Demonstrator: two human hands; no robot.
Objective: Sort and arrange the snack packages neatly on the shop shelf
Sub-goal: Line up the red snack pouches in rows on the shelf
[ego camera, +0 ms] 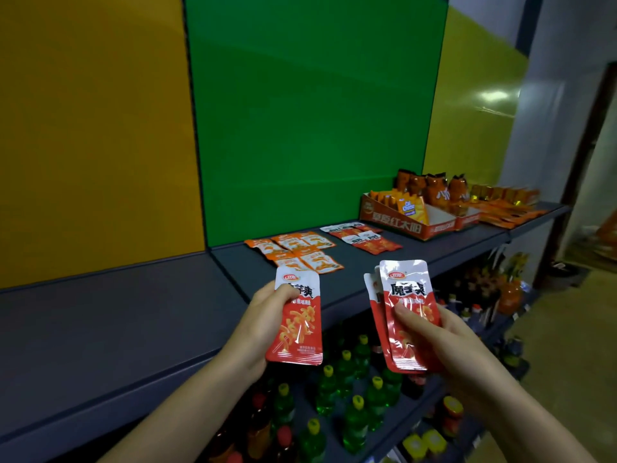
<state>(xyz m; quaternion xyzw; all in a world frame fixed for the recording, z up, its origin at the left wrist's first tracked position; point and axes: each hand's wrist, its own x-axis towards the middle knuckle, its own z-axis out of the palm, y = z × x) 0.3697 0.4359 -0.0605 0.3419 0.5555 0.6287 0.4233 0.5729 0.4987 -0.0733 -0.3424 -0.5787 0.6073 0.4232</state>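
Head view. Reads 魔芋爽 in bold black on the front of the red-and-white packet stack [409,305], pinched in the right hand [430,332] with thumb across the front and fingers curled behind. Grips a single matching packet [297,329] in the left hand [267,315], thumb covering part of the same lettering; red oval logo on top too small to read. Holds both at the front edge of the dark grey shelf [133,312].

Further back on the shelf, flat: orange-and-white packets [297,250], then red-and-white packets [364,237], then a cardboard display box [400,222] printed 草原红太阳, with a "Cheese" pack [409,207] inside. Behind, yellow panel [93,128] and green panel [314,111].

Left half of the shelf bare. Below, green bottles [354,419]; at right, floor [567,345].
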